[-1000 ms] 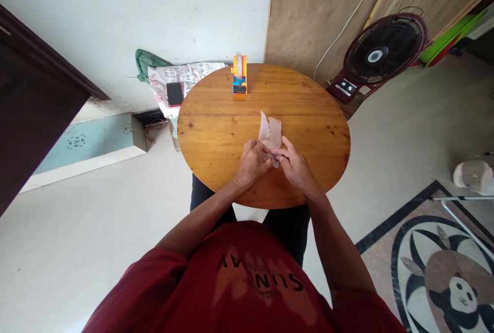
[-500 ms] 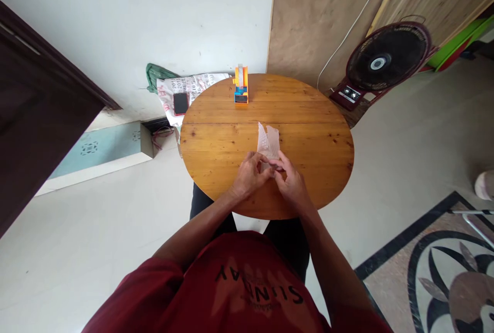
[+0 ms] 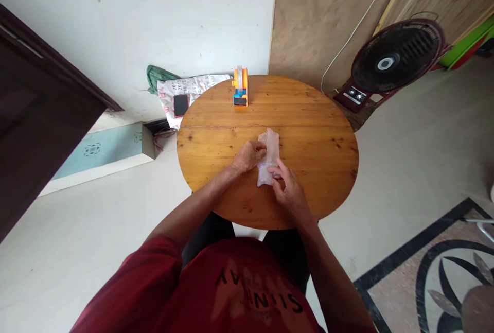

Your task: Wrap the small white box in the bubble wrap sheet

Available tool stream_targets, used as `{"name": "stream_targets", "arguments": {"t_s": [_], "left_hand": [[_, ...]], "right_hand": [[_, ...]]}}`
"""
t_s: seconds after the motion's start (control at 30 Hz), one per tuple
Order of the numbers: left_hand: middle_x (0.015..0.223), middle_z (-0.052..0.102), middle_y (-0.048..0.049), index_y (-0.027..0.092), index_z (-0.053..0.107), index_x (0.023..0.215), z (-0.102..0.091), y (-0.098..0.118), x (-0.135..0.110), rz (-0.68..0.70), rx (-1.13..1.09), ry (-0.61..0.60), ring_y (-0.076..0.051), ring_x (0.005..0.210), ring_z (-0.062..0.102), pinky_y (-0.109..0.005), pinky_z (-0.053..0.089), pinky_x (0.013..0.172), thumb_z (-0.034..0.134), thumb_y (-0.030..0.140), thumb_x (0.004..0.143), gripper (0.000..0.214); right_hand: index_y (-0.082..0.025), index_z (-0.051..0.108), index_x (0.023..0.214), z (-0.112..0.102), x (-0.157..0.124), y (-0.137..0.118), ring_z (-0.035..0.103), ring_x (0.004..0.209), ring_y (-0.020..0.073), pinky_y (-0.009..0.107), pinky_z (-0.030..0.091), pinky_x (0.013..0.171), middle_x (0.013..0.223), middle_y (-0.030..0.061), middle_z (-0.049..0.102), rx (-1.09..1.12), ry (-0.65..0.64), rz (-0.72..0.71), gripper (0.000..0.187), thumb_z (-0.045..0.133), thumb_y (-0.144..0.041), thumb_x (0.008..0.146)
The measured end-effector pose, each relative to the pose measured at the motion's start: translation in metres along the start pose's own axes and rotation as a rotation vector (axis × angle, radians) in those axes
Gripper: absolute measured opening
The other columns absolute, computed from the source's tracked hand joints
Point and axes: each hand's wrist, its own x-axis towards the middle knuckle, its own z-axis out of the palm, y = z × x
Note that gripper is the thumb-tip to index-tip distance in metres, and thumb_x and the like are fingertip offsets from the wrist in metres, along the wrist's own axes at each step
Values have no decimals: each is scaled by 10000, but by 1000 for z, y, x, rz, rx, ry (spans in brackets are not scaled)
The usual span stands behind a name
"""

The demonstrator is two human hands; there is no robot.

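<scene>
Table (image 3: 320,163): one wrap (image 3: 270,143), one dispenser (image 3: 240,92)

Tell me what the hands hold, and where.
A piece of clear plastic wrap: the left hand grips its left edge, and the right hand pinches its near end.
</scene>
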Motion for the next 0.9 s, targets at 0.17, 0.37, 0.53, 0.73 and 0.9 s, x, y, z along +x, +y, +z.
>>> {"name": "stream_targets", "arguments": {"t_s": [0.17,0.37,0.53,0.73,0.9], "left_hand": [[520,467,38,181,554,682,-6,15,6,-96,-98,16,-95,426,391,-242,292,463,463,312,958,320],[445,425,65,185,476,602,-3,33,16,-194,-20,11,-61,384,359,-222,243,446,680,275,882,357],[525,576,41,186,470,721,-4,36,18,-277,-158,-66,-76,407,536,-173,315,419,626,228,925,261],[526,604,28,197,451,780,-5,34,20,-329,-172,-177,-105,420,583,-190,390,435,546,237,977,222],[519,572,37,187,479,722,-9,33,16,-233,-145,-113,-71,367,487,-200,267,385,617,347,950,311]], "right_hand": [[-236,409,1491,-1,0,-1,695,939,246,443,581,887,1173,79,749,9,-11,-5,592,464,-155,908],[-241,395,1504,0,0,-1,684,946,261,466,567,909,1184,77,747,-20,-13,-10,596,459,-163,916],[-239,395,1508,1,-1,0,681,947,262,460,568,896,1192,82,742,-26,-9,-16,600,452,-162,916],[-251,381,1530,1,-2,0,681,999,280,493,560,920,1199,89,736,-23,-12,-3,613,447,-178,924],[-269,376,1533,1,-2,-2,688,978,276,495,563,920,1203,83,737,-34,-7,3,608,451,-185,935]]}}
